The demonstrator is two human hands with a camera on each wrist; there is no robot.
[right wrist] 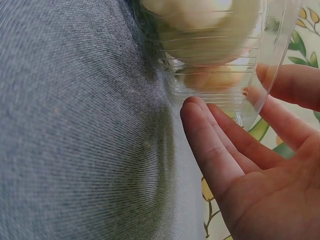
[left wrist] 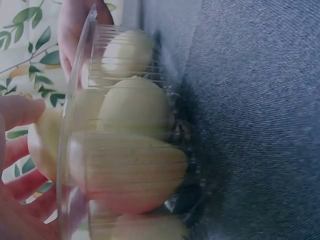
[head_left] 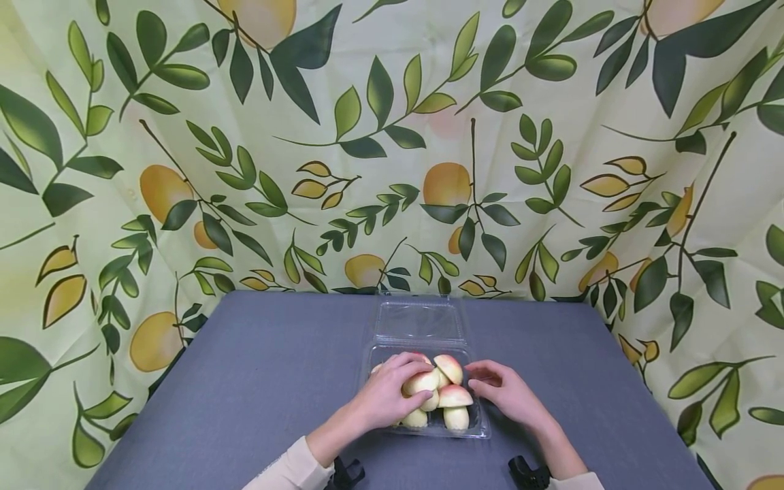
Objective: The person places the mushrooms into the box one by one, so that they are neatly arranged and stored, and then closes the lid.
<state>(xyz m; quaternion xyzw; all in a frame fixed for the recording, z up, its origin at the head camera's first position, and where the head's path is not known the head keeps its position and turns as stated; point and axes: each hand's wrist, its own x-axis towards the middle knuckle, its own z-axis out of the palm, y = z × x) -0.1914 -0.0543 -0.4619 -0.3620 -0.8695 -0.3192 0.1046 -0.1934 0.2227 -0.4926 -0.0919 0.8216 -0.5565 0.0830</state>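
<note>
A clear plastic clamshell container (head_left: 484, 429) sits on the table, holding several pale mushrooms, one with a red-tinged cap (head_left: 454, 396) at the front right. My left hand (head_left: 392, 391) reaches over the container from the left, thumb and fingers around a pale mushroom (head_left: 421, 383) on top of the pile. The left wrist view shows that mushroom (left wrist: 44, 142) above the container rim, between thumb and fingers. At the container's right side is my right hand (head_left: 503, 388), fingers loosely bent. In the right wrist view its fingers (right wrist: 212, 145) lie beside the clear wall, gripping nothing.
The container's transparent lid (head_left: 419, 321) lies folded back behind it. Dark grey-blue cloth covers the table (head_left: 275, 367). A leaf-and-fruit patterned curtain (head_left: 392, 204) hangs behind and along both sides. Black straps (head_left: 528, 472) show at the wrists.
</note>
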